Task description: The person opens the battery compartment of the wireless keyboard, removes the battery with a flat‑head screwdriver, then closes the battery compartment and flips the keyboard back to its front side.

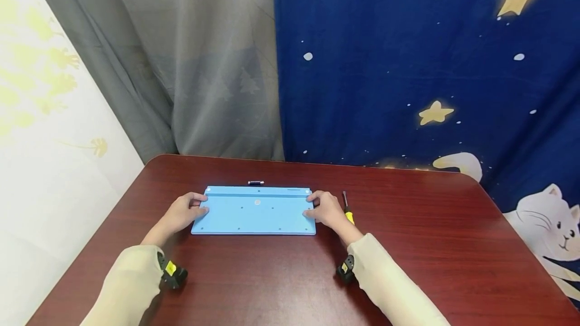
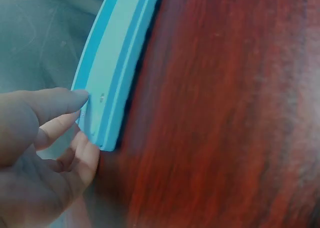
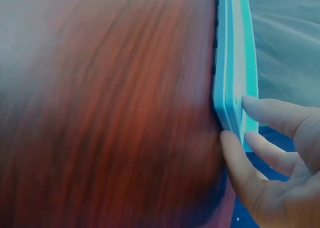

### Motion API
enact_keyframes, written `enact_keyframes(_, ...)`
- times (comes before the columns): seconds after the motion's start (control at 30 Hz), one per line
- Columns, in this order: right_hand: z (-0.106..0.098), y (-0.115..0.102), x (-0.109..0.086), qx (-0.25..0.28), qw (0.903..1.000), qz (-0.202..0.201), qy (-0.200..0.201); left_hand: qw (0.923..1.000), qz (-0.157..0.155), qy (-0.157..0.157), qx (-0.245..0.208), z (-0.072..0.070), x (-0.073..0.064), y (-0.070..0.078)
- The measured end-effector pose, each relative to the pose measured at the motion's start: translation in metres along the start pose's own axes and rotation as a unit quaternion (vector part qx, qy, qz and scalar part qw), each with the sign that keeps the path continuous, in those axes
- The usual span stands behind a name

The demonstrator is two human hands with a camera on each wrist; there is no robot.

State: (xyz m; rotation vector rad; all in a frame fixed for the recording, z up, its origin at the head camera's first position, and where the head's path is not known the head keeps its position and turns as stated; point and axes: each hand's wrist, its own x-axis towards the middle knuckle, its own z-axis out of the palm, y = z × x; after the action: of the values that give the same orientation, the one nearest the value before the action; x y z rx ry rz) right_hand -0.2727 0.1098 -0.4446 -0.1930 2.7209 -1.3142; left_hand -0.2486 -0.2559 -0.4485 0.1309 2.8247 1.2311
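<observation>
A light blue keyboard (image 1: pixel 257 218) lies with its underside up, showing small screw holes and a round pale mark. The left hand (image 1: pixel 183 211) holds its left end, thumb on the underside and fingers at the edge. At the opposite end, the right hand (image 1: pixel 327 210) grips the keyboard the same way. In the left wrist view the thumb and fingers of the left hand (image 2: pixel 50 138) pinch a corner of the keyboard (image 2: pixel 107 68). Dark key edges show along the keyboard's lower side (image 3: pixel 230 88) in the right wrist view, beside the right hand (image 3: pixel 280 158).
Just behind the keyboard lies a small dark battery (image 1: pixel 256 182) with a silvery end. A screwdriver (image 1: pixel 348 213) with a yellow and black handle rests to the right, partly behind the right wrist. The reddish-brown table (image 1: pixel 430 245) ends at grey and blue curtains (image 1: pixel 362 89).
</observation>
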Motion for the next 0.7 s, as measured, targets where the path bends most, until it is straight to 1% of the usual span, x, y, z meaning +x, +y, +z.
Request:
enact_keyframes(0.1, 0.0018, 0.0001, -0.0004, 0.014, 0.9998, 0.014, 0.008, 1.0, 0.005, 0.009, 0.0, 0.0011, 0.0002, -0.0021)
enact_keyframes(0.23, 0.0036, 0.0001, 0.0004, 0.027, 0.9991, 0.027, 0.018, 0.9999, 0.002, 0.015, -0.005, 0.0019, 0.001, -0.0027)
enact_keyframes(0.33, 0.0043, 0.0001, 0.0016, 0.039, 0.9983, 0.039, 0.02, 0.9998, -0.007, 0.011, -0.015, 0.002, 0.0012, -0.0028)
enact_keyframes(0.47, 0.0048, 0.0014, 0.0029, 0.063, 0.9957, 0.065, 0.021, 0.9993, -0.019, 0.003, -0.031, 0.0026, 0.0017, -0.0037)
enact_keyframes(0.6, 0.0051, 0.0009, 0.0032, 0.096, 0.9913, 0.087, 0.021, 0.9983, -0.03, 0.001, -0.05, 0.0023, 0.0016, -0.0048)
enact_keyframes(0.7, 0.0051, -0.0015, 0.0032, 0.112, 0.9885, 0.099, 0.024, 0.9977, -0.03, 0.001, -0.061, 0.0015, 0.0019, -0.0059)
